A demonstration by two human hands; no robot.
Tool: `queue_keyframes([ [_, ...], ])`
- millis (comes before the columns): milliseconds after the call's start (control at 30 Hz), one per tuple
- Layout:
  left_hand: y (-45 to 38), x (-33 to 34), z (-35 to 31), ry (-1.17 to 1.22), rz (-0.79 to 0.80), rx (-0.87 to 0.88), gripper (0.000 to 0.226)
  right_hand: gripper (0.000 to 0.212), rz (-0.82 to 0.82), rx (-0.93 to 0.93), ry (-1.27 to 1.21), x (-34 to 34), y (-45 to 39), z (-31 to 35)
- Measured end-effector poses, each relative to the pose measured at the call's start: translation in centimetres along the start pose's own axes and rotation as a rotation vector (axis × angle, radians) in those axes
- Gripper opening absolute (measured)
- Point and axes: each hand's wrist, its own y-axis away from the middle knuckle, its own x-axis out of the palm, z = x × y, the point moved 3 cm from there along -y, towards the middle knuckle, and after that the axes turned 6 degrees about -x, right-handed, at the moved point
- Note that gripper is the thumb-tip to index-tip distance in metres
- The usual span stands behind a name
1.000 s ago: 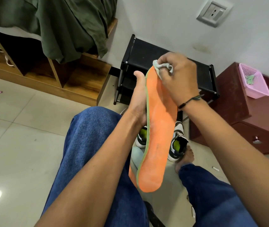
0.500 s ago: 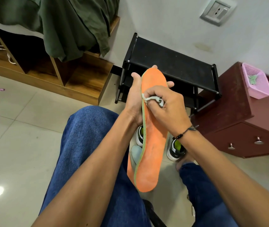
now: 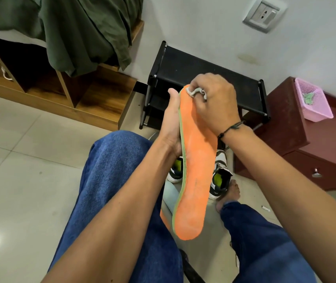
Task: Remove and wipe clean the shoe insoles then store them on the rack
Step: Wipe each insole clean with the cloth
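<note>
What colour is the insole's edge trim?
Light green, along the orange insole's left edge; head view.

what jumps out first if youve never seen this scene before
The bright orange insole held upright in the middle of the view, gripped from behind by the left hand while the right hand presses a small pale cloth to its top end. Behind it a black shoe rack stands at the wall, and a pink basket sits on the red cabinet to the right.

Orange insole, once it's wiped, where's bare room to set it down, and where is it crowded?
The black rack's top shelf looks bare where it shows, behind the right hand. The maroon cabinet has free top beside the pink basket. The floor at the sneakers and feet is crowded.
</note>
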Motion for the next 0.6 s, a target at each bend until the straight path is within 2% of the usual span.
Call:
queue_keyframes([
  [67,-0.1,-0.4,-0.1,-0.013,-0.023,0.000,0.076,0.016,-0.031,-0.008,-0.036,0.2,0.9,1.1],
  [167,0.1,-0.6,-0.2,-0.005,0.030,-0.060,0.092,0.017,-0.050,0.043,-0.156,0.4,3.0,2.7],
  [267,0.3,-1.1,-0.4,-0.036,0.091,-0.100,0.101,0.014,-0.017,0.082,-0.255,0.4,4.9,3.8],
  [367,0.5,-1.1,-0.3,-0.049,0.112,-0.116,0.102,0.012,0.070,0.042,-0.281,-0.2,5.2,3.4],
  [433,0.7,-1.0,-0.3,-0.018,0.101,-0.120,0.100,0.013,0.115,-0.018,-0.251,-0.8,4.7,2.9],
  [600,0.8,-1.3,-0.5,-0.007,0.061,-0.061,0.086,0.018,-0.065,-0.028,-0.042,-2.2,0.8,0.6],
])
